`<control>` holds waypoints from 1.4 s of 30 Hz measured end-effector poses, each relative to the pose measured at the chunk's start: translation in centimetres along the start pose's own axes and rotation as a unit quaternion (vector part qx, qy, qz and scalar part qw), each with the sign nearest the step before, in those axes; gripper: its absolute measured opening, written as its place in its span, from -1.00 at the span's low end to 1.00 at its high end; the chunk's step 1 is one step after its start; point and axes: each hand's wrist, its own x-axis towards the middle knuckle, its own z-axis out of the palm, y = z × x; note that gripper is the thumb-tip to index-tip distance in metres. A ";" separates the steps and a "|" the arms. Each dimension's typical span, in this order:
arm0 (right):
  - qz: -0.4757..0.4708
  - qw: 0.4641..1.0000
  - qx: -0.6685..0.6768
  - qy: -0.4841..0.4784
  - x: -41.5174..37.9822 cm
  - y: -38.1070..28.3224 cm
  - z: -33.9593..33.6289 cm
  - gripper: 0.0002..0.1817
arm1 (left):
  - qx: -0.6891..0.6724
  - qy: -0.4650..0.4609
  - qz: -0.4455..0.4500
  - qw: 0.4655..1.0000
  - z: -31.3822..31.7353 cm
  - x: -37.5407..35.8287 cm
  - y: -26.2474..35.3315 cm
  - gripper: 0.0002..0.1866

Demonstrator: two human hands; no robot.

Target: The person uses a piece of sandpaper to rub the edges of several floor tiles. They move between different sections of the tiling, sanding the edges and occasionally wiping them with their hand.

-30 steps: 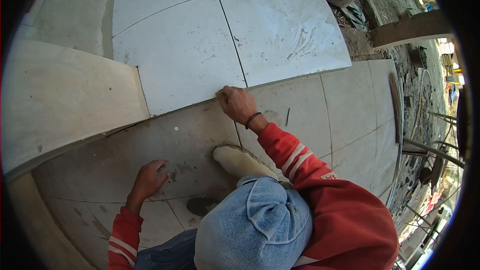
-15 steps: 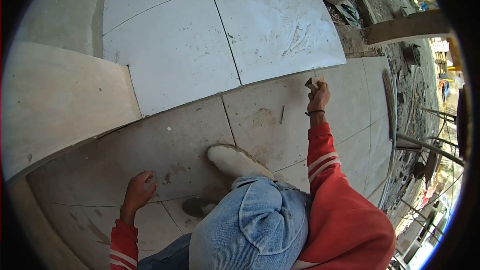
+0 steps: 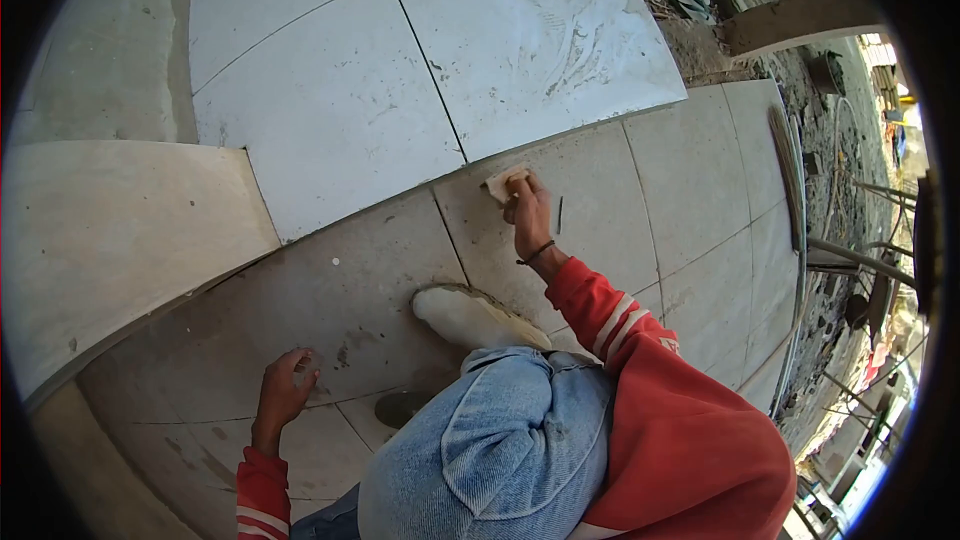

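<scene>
My right hand pinches a small flat beige piece, possibly a scraper; its exact kind is not clear. The piece is down at the grey floor tile, close below the edge of the raised white tile. A thin dark stick lies on the floor just right of that hand. Over the floor at lower left, my left hand hangs with its fingers loosely curved and apart, holding nothing that I can see.
A light shoe stands on the tiles below my right hand. At left, a beige slab borders the step. Long thin rods lie along the right floor edge. Beyond are rubble and a curved beam.
My right hand has swept left along the foot of the step with the beige piece. My left hand has barely moved. The view has shifted slightly.
</scene>
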 end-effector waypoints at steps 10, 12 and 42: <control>0.077 0.987 -0.033 -0.135 0.2 2.4 4.1 -0.89 | 0.019 -0.033 0.030 0.999 0.5 1.5 0.9 -0.56; 0.147 0.970 -0.041 -0.190 -4.1 4.2 7.0 -0.87 | 0.011 -0.010 0.034 0.999 -0.1 1.8 1.0 -0.57; -0.066 0.958 0.132 0.245 19.6 -18.1 -26.6 -0.89 | -0.005 -0.015 -0.041 0.999 1.1 -0.4 -1.0 -0.61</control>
